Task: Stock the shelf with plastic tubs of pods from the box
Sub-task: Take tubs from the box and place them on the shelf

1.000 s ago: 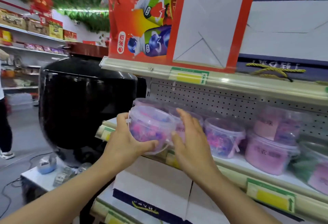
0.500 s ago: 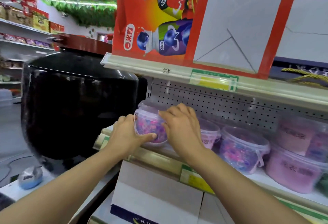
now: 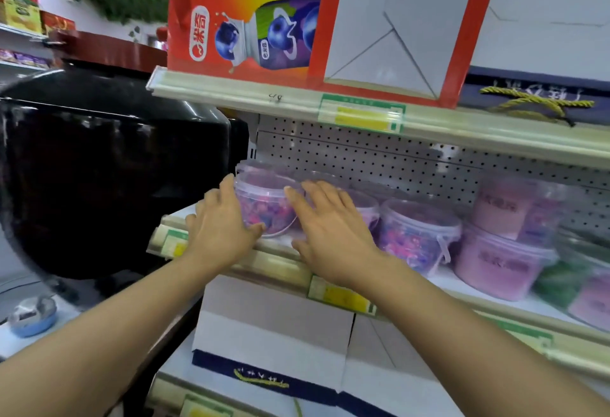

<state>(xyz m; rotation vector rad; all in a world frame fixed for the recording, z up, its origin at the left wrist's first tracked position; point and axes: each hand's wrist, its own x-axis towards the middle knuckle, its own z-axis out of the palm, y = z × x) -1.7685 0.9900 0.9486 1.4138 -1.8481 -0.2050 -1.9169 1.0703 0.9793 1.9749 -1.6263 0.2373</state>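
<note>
A clear plastic tub of pink and purple pods (image 3: 268, 206) stands at the left end of the middle shelf (image 3: 275, 261), in front of another tub. My left hand (image 3: 220, 228) lies against its left side, fingers straight up and thumb across the front of its base. My right hand (image 3: 330, 230) hovers by the tub's right front with fingers spread and straight, holding nothing. To the right stand a second pod tub (image 3: 416, 235) with a white handle and stacked pink tubs (image 3: 499, 261). The box is out of view.
A big glossy black object (image 3: 99, 169) stands close to the shelf's left end. The upper shelf (image 3: 462, 134) carries a red drink carton (image 3: 247, 14) low over the tubs. White and navy boxes (image 3: 274, 324) fill the shelf below. A pegboard back panel (image 3: 363, 156) closes the rear.
The tub went from in front of the shelf onto its left end. My right hand has come off the tub and spread open; my left hand's fingers have straightened along its side.
</note>
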